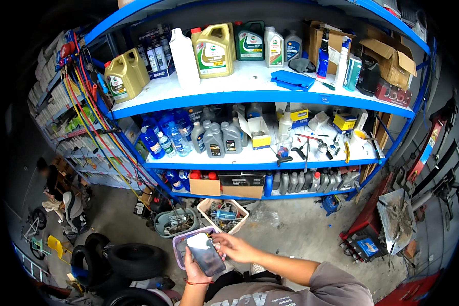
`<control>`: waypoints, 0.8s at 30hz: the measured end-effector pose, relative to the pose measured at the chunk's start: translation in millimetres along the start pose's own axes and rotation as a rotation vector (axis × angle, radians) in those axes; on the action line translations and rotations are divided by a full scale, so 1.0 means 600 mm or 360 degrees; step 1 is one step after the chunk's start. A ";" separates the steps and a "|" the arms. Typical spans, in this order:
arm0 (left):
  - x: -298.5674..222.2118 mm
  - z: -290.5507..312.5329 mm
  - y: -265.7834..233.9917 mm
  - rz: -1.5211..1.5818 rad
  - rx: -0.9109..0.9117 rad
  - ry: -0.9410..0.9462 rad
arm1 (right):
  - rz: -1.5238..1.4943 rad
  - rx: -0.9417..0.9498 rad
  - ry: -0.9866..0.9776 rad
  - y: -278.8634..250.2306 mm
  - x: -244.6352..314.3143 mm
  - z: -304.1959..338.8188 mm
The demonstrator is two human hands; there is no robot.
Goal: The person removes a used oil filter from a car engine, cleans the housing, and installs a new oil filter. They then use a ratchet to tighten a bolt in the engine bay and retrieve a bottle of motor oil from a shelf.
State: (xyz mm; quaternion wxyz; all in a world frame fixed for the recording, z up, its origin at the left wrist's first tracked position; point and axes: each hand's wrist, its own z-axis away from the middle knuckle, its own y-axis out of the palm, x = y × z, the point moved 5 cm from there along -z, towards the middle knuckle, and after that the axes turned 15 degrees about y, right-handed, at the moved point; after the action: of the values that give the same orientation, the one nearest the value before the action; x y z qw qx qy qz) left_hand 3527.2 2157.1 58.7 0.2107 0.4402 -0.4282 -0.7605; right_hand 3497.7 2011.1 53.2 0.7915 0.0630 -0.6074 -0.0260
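Note:
My left hand [193, 270] grips a smartphone [205, 257] from below and along its left edge, with a red cord round the wrist. The phone is tilted, and its dark, glossy face catches a bright reflection at the top. My right hand [234, 248] reaches in from the right, fingers stretched out at the phone's upper right edge; whether they touch it I cannot tell. Just beyond the phone is a purple basket [178, 248], partly hidden by my hands. Behind it stand a grey-green tub [161, 230] and a cream bin [243, 220], both filled with tools and parts.
A blue-framed shelf [260, 97] spans the front, bearing oil jugs, bottles, cartons and tools. Several tyres [137, 260] lie at lower left. Colored hoses [89, 109] hang beside the shelf. At right stands a red machine [364, 229] with a metal tray. A person [53, 186] is at far left.

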 end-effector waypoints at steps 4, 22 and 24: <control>-0.023 -0.060 -0.001 0.0128 -0.0036 -0.0090 | 0.0671 -0.0503 -0.0263 -0.132 0.098 -0.053; -0.153 -0.187 -0.198 0.0427 -0.0114 0.0293 | 0.2013 -0.2321 -0.1014 -0.510 0.639 -0.291; -0.162 -0.205 -0.195 0.0429 -0.0118 0.0290 | 0.1993 -0.2486 -0.0797 -0.557 0.656 -0.311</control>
State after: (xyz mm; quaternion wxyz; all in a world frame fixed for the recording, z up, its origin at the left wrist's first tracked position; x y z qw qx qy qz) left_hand 3689.0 2231.3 -21.8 0.3649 0.4378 -0.4341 -0.6976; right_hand 3792.0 1646.1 339.3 0.3342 -0.8035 -0.4926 -0.0088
